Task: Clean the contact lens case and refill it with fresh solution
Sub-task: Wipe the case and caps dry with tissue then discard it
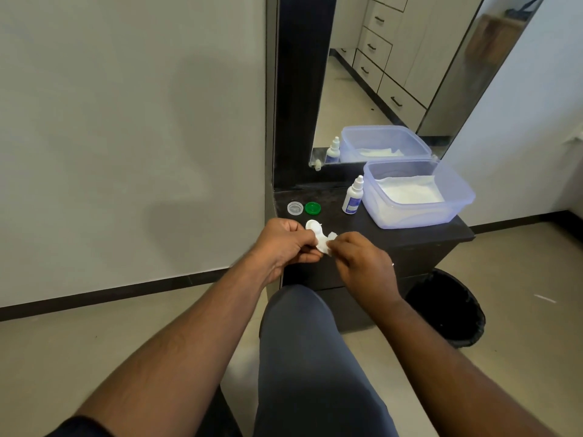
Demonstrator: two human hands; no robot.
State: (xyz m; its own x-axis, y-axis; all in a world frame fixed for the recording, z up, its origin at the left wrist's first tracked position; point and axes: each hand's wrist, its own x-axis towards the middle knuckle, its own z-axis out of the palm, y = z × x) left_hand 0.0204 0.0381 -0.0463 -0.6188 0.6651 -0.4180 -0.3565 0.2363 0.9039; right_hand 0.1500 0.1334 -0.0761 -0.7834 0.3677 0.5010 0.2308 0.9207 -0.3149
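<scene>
1. Your left hand (285, 244) grips the white lens case (316, 230) over the table's (419, 236) front-left edge; your right hand (362, 263) pinches a tissue (326, 244) against it.
2. Two caps (295, 208), a bottle (353, 197) and a tub (416, 197) crowd the far side.
3. The tissue hides the case's near well.

Beyond the hands sit two caps, one white (295, 208) and one green (312, 208), one bottle (353, 197) and one tub (416, 193); between them, one case (316, 230).
</scene>
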